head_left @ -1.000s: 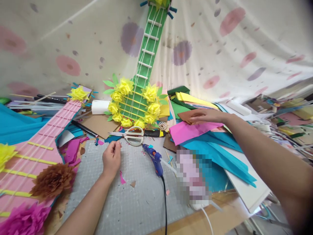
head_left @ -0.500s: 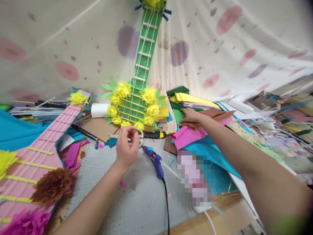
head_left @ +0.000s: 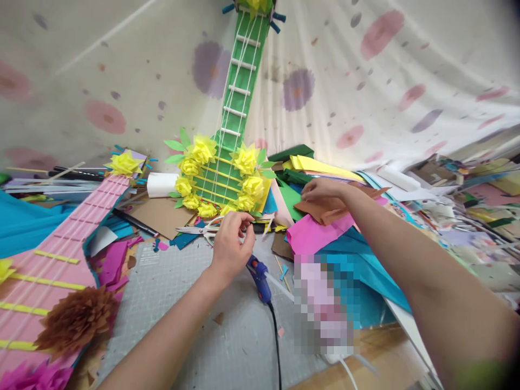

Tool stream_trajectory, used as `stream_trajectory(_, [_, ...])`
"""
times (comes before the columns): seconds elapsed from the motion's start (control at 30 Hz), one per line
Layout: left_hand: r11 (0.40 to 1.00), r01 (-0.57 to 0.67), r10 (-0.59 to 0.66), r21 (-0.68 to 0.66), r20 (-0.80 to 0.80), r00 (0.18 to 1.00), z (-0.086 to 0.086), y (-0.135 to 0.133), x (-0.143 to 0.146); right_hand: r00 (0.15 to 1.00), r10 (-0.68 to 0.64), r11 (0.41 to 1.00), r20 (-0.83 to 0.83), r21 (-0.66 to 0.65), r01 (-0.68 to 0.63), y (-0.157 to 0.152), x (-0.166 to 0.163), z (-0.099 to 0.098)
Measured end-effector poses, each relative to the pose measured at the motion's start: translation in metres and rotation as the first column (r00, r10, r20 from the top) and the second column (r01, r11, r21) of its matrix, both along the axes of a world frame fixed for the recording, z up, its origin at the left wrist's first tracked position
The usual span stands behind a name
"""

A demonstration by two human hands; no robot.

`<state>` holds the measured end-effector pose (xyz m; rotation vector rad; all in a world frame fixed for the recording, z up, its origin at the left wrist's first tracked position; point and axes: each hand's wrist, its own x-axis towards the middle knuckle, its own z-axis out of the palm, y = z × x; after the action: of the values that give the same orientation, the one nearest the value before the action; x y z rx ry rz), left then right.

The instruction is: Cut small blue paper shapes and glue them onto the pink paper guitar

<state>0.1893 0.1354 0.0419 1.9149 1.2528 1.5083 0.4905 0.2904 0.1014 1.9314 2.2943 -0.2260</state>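
Brown crepe paper [head_left: 327, 210] lies at the right, on top of a magenta sheet [head_left: 311, 235]. Head view: the right hand [head_left: 324, 190] is over the far part of the brown paper, fingers bent; whether it grips the paper cannot be told. The left hand [head_left: 233, 244] is partly curled, in front of the scissors [head_left: 194, 230] and at the far end of the blue glue gun [head_left: 260, 281]; any object between its fingers cannot be confirmed. Both tools lie at the cutting mat [head_left: 154, 281], on the surface [head_left: 382, 344].

Progress, by judgement: the green paper guitar [head_left: 233, 122], far centre, looks largely assembled, with strings, frets and yellow flowers [head_left: 252, 188] fitted. The pink guitar [head_left: 60, 271], left, carries a brown flower [head_left: 75, 319] and appears well advanced. The brown paper is not yet formed into a flower; further work left cannot be determined.
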Motion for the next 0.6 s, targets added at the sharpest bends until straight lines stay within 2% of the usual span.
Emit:
stream_trajectory(0.1, [1.000,-0.020,0.020,-0.010,0.011,1.000,0.001,0.002,-0.004,0.989,-0.144,0.965,0.025,0.226,0.134,0.006,0.001,0.000])
stream_trajectory(0.17, [0.999,-0.040,0.040,-0.005,0.027,0.999,0.001,0.001,-0.008,0.992,-0.110,0.944,0.065,0.319,0.084,0.007,-0.002,-0.007])
stream_trajectory(0.23, [0.998,-0.064,0.064,-0.002,0.037,0.997,0.000,-0.001,-0.014,0.996,-0.003,0.977,0.086,0.214,-0.015,0.004,-0.006,-0.016])
stream_trajectory(0.33, [0.992,-0.121,0.122,-0.023,0.060,0.991,-0.004,-0.006,-0.027,0.996,0.064,0.996,0.062,-0.062,-0.060,-0.004,-0.008,-0.020])
stream_trajectory(0.37, [0.988,-0.148,0.150,-0.036,0.078,0.986,-0.006,-0.008,-0.031,0.997,0.070,0.992,0.032,-0.111,-0.066,-0.004,-0.007,-0.018])
stream_trajectory(0.4, [0.984,-0.173,0.177,-0.049,0.096,0.979,-0.007,-0.009,-0.035,0.999,0.054,0.993,-0.002,-0.103,-0.054,-0.004,-0.006,-0.016])
stream_trajectory(0.5, [0.970,-0.232,0.241,-0.074,0.141,0.960,-0.009,-0.011,-0.047,0.995,-0.096,0.984,-0.029,0.148,0.099,0.008,0.000,-0.008])
stream_trajectory(0.6, [0.959,-0.276,0.282,-0.060,0.166,0.945,-0.007,-0.010,-0.054,0.969,-0.205,0.936,0.136,0.316,0.154,0.024,0.001,-0.009])
